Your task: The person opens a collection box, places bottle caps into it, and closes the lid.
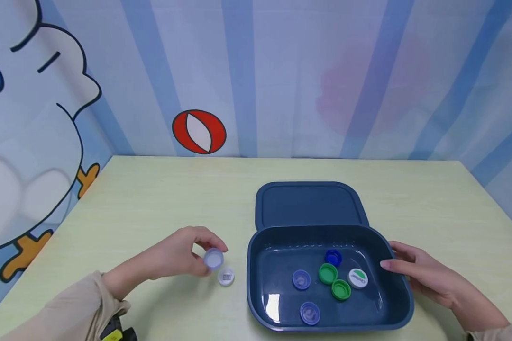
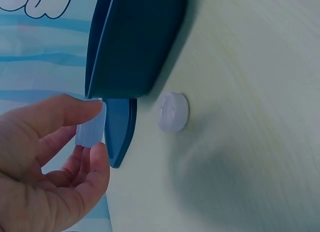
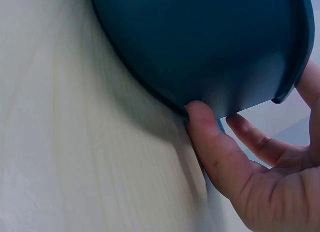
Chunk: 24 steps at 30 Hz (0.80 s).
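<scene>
My left hand (image 1: 181,251) pinches a pale translucent bottle cap (image 1: 214,258) between thumb and fingers, above the table. Just below that cap in the head view, a white bottle cap (image 1: 226,276) with a printed code lies on the table; it shows side-on in the left wrist view as a small white disc (image 2: 174,112). The right hand (image 1: 431,274) grips the right wall of a dark blue plastic box (image 1: 270,270), thumb over the rim and fingers outside. Inside lie a dark blue cap (image 1: 333,257), two green caps (image 1: 328,273), two violet-blue caps (image 1: 301,280) and a white cap with a green mark (image 1: 358,278).
Behind the box, partly covered by its far edge, lies a dark blue lid (image 1: 309,203). The pale wooden table (image 1: 175,189) reaches back to a striped blue backdrop (image 1: 277,76) with cartoon prints.
</scene>
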Each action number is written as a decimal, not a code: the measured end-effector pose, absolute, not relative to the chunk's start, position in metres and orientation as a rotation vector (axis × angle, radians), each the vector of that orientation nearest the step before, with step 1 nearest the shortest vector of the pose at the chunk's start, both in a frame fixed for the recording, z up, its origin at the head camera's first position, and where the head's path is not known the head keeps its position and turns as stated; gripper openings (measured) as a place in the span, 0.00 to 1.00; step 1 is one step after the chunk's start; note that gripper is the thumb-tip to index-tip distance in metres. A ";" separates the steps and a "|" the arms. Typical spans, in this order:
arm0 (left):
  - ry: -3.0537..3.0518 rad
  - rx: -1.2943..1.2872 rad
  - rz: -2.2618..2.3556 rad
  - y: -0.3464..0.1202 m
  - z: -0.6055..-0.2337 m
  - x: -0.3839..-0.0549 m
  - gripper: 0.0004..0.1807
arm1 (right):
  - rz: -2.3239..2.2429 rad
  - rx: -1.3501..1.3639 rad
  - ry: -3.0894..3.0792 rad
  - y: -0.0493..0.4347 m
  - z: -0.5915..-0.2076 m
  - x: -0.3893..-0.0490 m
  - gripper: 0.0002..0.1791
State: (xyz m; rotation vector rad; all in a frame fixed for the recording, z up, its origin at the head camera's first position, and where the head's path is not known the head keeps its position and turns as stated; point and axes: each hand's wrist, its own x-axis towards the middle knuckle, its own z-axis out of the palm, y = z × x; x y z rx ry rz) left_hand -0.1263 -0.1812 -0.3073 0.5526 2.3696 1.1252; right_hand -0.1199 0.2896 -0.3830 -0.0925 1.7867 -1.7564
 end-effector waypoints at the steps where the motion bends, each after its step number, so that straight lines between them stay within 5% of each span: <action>1: 2.368 0.555 1.123 -0.179 -0.306 -0.126 0.20 | -1.756 -0.090 1.786 0.290 -0.383 -0.120 0.33; 24: 2.324 0.593 1.088 -0.148 -0.294 -0.125 0.20 | -1.737 -0.062 1.813 0.288 -0.383 -0.120 0.35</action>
